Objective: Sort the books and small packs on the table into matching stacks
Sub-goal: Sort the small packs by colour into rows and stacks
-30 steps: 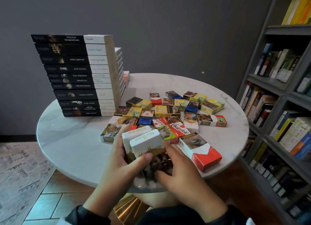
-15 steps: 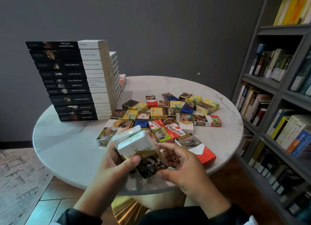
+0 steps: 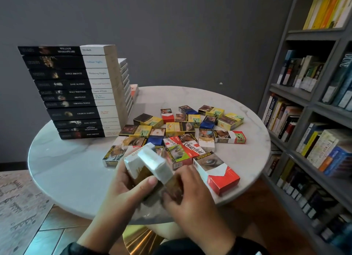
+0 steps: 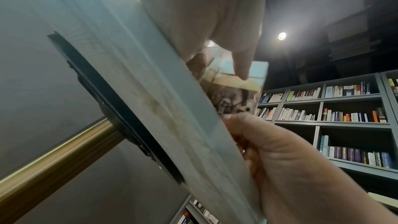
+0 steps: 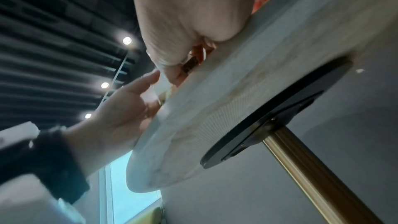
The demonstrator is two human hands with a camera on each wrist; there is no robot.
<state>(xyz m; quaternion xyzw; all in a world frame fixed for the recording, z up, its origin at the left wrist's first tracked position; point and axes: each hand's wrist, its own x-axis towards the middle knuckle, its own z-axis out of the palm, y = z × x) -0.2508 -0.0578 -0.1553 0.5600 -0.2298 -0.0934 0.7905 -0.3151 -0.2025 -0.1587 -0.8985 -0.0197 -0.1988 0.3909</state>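
My left hand (image 3: 131, 180) grips two white-and-gold packs (image 3: 152, 164) above the near edge of the round marble table (image 3: 66, 170), thumb pressed on the front one. My right hand (image 3: 184, 188) curls round the lower, dark-printed end of the front pack. In the left wrist view my left thumb (image 4: 242, 69) lies on the front pack (image 4: 239, 88), with the right hand (image 4: 280, 151) below it. A loose pile of red, yellow, blue and white packs (image 3: 182, 128) covers the middle of the table. A tall stack of black-spined books (image 3: 76, 94) stands at the back left.
A large red-and-white pack (image 3: 217, 170) lies just right of my hands near the table rim. A second, lower book stack (image 3: 125, 83) stands behind the tall one. Grey bookshelves (image 3: 312, 121) fill the right side. The brass table post (image 5: 312, 168) is below.
Half a second ago the front pack was lifted and tilted face-up with my right fingers beside it. Now the packs sit lower, and my right hand covers the front pack's lower end.
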